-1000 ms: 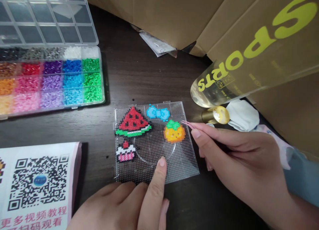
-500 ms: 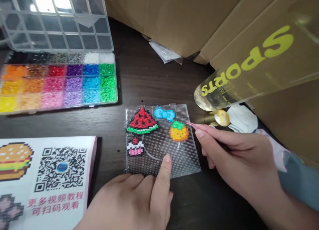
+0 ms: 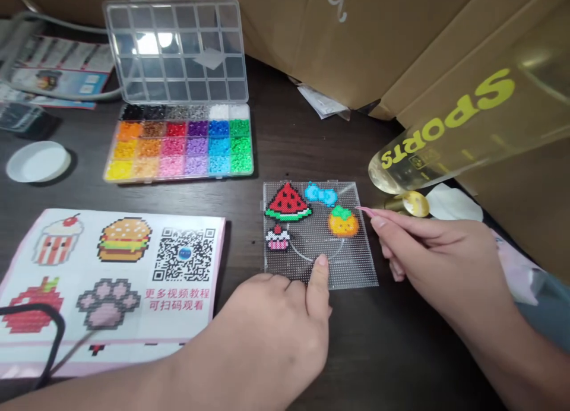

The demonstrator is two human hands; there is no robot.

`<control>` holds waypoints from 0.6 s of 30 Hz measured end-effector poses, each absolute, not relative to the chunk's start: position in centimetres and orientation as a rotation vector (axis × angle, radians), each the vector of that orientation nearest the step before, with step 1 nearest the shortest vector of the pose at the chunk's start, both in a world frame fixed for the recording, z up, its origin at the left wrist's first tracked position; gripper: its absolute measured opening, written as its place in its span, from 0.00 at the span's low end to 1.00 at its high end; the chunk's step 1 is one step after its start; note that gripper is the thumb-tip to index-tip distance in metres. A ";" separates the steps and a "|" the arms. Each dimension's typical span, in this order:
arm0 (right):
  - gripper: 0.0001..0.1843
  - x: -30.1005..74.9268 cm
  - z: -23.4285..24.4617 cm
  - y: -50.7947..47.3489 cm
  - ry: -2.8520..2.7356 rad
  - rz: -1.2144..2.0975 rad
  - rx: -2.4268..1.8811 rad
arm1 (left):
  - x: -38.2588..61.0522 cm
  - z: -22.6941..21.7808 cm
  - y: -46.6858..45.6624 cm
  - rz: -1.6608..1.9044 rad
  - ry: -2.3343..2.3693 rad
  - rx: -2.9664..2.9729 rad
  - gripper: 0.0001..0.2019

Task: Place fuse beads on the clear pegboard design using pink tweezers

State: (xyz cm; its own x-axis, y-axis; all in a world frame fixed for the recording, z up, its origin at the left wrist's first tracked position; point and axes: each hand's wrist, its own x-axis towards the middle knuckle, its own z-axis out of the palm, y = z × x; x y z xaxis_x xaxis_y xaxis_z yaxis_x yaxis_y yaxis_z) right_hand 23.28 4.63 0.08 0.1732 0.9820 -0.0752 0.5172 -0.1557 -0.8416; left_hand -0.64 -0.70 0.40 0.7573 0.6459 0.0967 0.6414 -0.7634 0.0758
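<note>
Pegboard (image 3: 351, 262), clear and square, lies flat on the dark tabletop (image 3: 276, 138), just right of view centre. Left hand (image 3: 276, 334) comes in from 6 o'clock: the index finger is stretched out with its tip pressed on the board's near edge, the other fingers are curled under, gripping nothing. Right hand (image 3: 436, 250) comes in from 4 o'clock with its fingers pinched together on pink tweezers (image 3: 366, 210). The tweezer tips point to 9 o'clock and sit just beside the orange fruit (image 3: 343, 222), at the board's right edge; can't tell whether the tips hold a bead. Four bead figures are on the board: watermelon slice (image 3: 287, 202) at 10 o'clock, blue bow (image 3: 321, 194) at 12, the orange fruit at 2, cupcake (image 3: 278, 239) at 9. The rest of the pegs are bare. Bead box (image 3: 178, 144) sits at 10 o'clock from the board, well apart, its compartments sorted by colour and its clear lid (image 3: 176, 51) swung up and back. Pattern sheet (image 3: 111, 268) with a QR code lies flat at 9 o'clock, near the board but not touching it. White dish (image 3: 38, 161) is at the far left, at 9 o'clock from the box. Clear bottle (image 3: 445, 138) marked SPORTS lies tilted at 2 o'clock from the board, with a gold cap (image 3: 412, 203) and white tissue (image 3: 454, 202) under its lower end. Cardboard boxes (image 3: 312, 37) run along the back, from 12 to 3 o'clock.
</note>
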 end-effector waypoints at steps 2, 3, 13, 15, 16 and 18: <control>0.09 23.3 0.0 4.6 -1.428 0.843 -1.775 | -0.7 0.2 -0.9 0.173 1.084 2.899 0.29; 0.09 23.2 0.0 4.5 -1.438 0.817 -1.775 | -0.7 0.1 -1.0 0.176 1.093 2.894 0.29; 0.12 20.1 1.7 2.7 -1.763 0.859 -1.535 | -0.6 -0.1 -1.4 0.347 1.145 2.870 0.28; 0.12 19.0 1.9 2.9 -1.813 0.908 -1.499 | -0.5 -0.1 -1.5 0.363 1.166 2.864 0.28; 0.12 18.6 2.0 3.0 -1.823 0.915 -1.488 | -0.5 -0.1 -1.4 0.369 1.169 2.861 0.28; 0.13 18.0 1.9 3.2 -1.839 0.904 -1.481 | -0.4 -0.1 -1.2 0.386 1.140 2.872 0.26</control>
